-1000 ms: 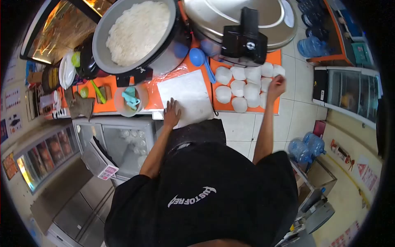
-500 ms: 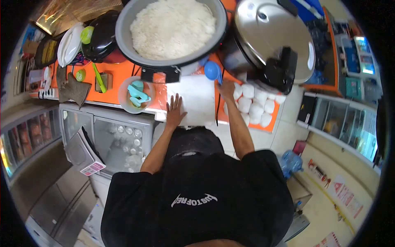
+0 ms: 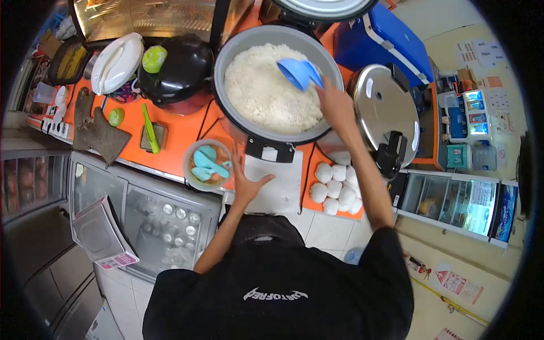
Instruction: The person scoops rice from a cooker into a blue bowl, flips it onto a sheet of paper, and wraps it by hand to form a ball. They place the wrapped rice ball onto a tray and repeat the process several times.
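Note:
My right hand grips a blue scoop by its handle, tilted over the heap of white rice. The rice fills much of a big grey pot at the far side of the counter. My left hand is open, fingers spread, at the left edge of a sheet of white paper. Close beside its fingertips stands a bowl of brownish liquid with turquoise spoons in it.
Several white wrapped bundles lie right of the paper. A large lidded steel cooker stands behind them. Leftward are a black lidded pot, green tongs over a small container, and a grey cloth. A glass-topped freezer adjoins the counter.
My right hand has picked up the blue scoop from the counter and brought it over the rice. My left hand has stayed by the paper's left edge. The view has shifted.

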Motion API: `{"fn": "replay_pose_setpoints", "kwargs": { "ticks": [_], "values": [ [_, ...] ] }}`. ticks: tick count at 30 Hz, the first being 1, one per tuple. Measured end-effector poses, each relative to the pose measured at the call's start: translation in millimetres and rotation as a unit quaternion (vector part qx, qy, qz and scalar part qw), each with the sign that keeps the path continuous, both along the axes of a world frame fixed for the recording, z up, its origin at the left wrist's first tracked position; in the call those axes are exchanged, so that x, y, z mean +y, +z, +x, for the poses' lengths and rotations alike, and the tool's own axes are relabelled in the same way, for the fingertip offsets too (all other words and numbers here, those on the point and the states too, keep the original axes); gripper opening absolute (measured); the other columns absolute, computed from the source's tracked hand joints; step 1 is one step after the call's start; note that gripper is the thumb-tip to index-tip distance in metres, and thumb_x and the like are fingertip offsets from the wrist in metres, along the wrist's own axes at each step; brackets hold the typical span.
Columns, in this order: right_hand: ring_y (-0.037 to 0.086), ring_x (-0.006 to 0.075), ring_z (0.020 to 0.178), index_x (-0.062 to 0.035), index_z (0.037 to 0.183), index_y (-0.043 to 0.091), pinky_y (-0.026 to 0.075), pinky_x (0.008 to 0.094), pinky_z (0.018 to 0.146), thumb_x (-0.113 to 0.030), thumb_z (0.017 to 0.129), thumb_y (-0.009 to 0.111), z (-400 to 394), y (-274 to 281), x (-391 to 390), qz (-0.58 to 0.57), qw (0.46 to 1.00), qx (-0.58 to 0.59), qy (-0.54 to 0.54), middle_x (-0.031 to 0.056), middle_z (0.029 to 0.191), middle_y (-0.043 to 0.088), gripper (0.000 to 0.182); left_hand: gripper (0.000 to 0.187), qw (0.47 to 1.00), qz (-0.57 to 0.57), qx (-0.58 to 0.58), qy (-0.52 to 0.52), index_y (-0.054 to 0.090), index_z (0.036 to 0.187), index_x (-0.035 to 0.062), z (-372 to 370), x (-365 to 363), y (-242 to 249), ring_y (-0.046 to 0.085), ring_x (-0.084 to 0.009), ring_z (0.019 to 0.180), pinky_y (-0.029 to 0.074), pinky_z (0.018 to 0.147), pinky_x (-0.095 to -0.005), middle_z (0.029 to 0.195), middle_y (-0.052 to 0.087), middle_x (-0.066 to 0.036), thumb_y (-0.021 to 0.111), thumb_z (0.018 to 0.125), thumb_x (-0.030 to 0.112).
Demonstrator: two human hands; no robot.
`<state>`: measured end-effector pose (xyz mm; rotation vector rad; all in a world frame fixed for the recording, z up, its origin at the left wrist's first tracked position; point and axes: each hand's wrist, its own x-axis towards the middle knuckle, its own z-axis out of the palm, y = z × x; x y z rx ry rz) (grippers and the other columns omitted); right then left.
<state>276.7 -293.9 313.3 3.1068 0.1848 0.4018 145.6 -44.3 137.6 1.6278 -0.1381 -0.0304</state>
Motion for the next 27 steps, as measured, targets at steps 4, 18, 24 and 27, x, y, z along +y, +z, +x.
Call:
{"fn": "replay_pose_setpoints", "kwargs": {
  "ticks": [4,18,24,27],
  "values": [
    [0.066,0.0360,0.067,-0.0018,0.103,0.061,0.051,0.0484,0.060,-0.017,0.091,0.049,133,-52,20,-0.049,0.999,0.009,0.000,0.0176,0.074,0.067,0.023,0.140,1.000,-0.008,-0.020,0.008,-0.002,0.152,0.0048,26,-8,31,0.014,-0.0334,0.146,0.020,0.117,-0.0446,0.159,0.001,-0.018,0.093,0.054,0.034],
    [0.067,0.0380,0.080,-0.0046,0.102,0.061,0.053,0.0488,0.068,-0.029,0.094,0.051,71,-46,64,-0.115,0.919,0.307,0.217,0.0196,0.084,0.067,0.027,0.129,0.995,0.057,-0.084,0.022,0.017,0.150,0.0004,40,-1,32,0.026,-0.0364,0.142,0.031,0.112,-0.0444,0.157,0.010,-0.024,0.092,0.052,0.033],
    [0.066,0.0409,0.080,-0.0046,0.111,0.062,0.052,0.0503,0.072,-0.039,0.094,0.052,33,-9,29,-0.066,0.933,0.320,0.150,0.0203,0.083,0.067,0.039,0.124,0.994,0.098,-0.051,0.027,0.024,0.147,-0.0053,49,6,39,0.025,-0.0371,0.142,0.023,0.114,-0.0461,0.155,0.018,-0.026,0.092,0.052,0.036],
    [0.065,0.0413,0.079,-0.0043,0.113,0.062,0.052,0.0501,0.072,-0.040,0.094,0.053,32,-58,59,-0.057,0.933,0.325,0.142,0.0197,0.084,0.067,0.041,0.121,0.993,0.099,-0.057,0.030,0.028,0.145,-0.0063,47,8,39,0.026,-0.0386,0.142,0.023,0.115,-0.0457,0.154,0.019,-0.027,0.092,0.052,0.035]
  ]
}}
